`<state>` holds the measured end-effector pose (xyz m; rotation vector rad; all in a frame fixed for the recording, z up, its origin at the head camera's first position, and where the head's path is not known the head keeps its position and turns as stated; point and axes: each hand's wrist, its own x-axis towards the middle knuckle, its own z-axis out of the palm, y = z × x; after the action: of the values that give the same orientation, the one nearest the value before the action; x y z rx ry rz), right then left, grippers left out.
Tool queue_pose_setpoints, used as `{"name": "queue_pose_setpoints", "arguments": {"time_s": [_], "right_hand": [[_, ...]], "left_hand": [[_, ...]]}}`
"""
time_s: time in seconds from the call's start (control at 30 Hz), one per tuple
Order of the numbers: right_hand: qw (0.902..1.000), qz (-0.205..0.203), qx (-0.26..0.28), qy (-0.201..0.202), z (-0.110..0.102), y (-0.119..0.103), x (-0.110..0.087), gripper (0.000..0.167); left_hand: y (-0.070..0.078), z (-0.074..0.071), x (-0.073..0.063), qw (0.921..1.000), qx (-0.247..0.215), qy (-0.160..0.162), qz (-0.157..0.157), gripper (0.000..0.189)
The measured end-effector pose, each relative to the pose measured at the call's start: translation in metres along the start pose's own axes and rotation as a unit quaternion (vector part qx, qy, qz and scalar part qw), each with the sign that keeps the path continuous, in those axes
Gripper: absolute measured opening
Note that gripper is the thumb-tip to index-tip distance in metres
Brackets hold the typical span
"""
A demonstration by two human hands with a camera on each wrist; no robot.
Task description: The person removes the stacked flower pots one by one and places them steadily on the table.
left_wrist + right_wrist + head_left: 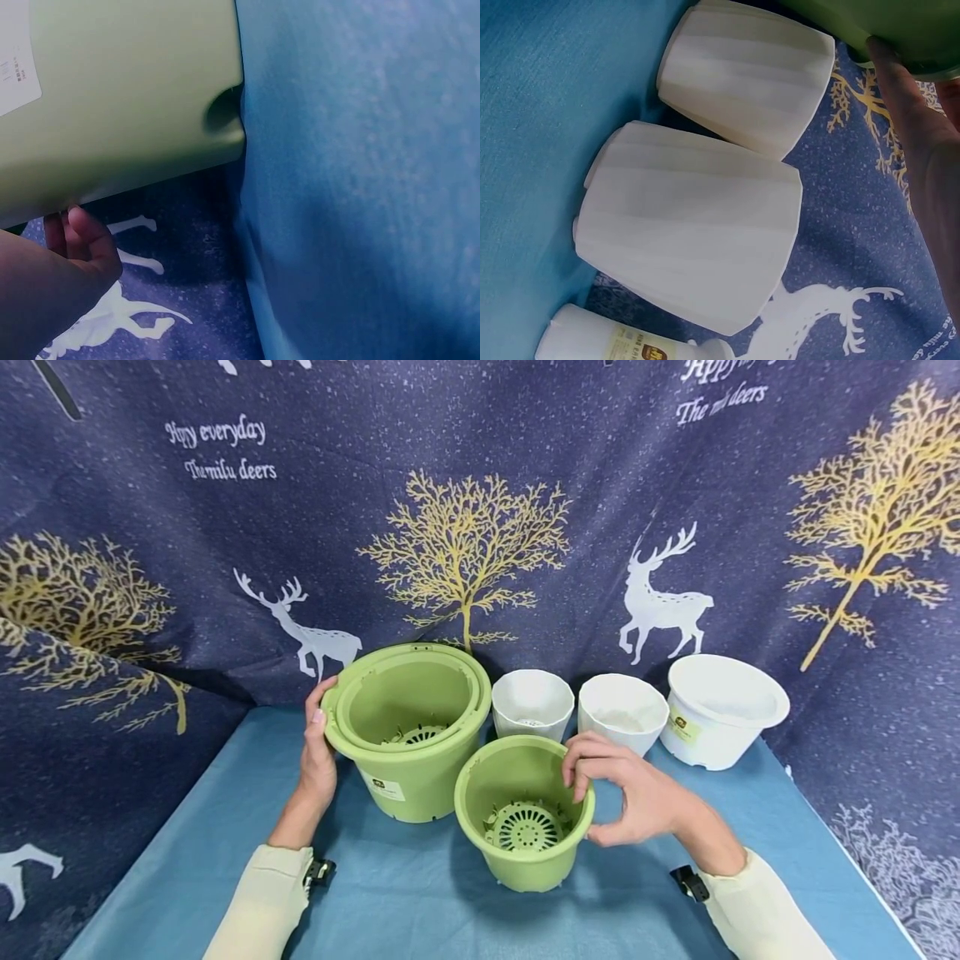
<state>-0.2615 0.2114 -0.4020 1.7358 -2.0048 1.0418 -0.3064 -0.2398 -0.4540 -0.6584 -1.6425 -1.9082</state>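
Observation:
A large green flowerpot [420, 785] stands left of the middle, with another green pot [408, 702] nested inside it. My left hand [318, 752] holds its left side at the rim. In the left wrist view, curled fingers [90, 232] show against the pot's wall. My right hand [626, 781] grips the right rim of a smaller green flowerpot [517, 860], fingers over the lip and thumb outside. That pot leans toward me, its slotted bottom showing. At the top of the right wrist view, a finger [896, 75] meets the green pot's edge [840, 19].
Two white faceted pots [532, 697] [622, 706] stand behind the smaller green pot. A wider white pot [723, 727] with a label is at the right. Blue cloth [375, 893] covers the table; a dark blue printed curtain [480, 443] hangs behind.

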Motion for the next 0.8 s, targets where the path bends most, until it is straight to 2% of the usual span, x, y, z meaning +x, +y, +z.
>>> {"name": "queue_pose_setpoints", "arguments": {"time_s": [0.2, 0.53, 0.8], "right_hand": [[0.9996, 0.02, 0.005, -0.018, -0.0017, 0.0045, -0.0051, 0.044], [0.9962, 0.058, -0.013, -0.063, -0.0036, -0.0004, -0.0064, 0.041], [0.9943, 0.063, -0.021, -0.084, -0.0054, -0.0038, -0.0061, 0.039]], "left_hand": [[-0.0003, -0.0005, 0.0002, 1.0, -0.007, -0.004, 0.004, 0.057], [0.0018, 0.0007, -0.0015, 1.0, -0.004, -0.004, 0.006, 0.057], [0.002, 0.0007, -0.001, 1.0, -0.002, -0.007, 0.006, 0.059]]}}
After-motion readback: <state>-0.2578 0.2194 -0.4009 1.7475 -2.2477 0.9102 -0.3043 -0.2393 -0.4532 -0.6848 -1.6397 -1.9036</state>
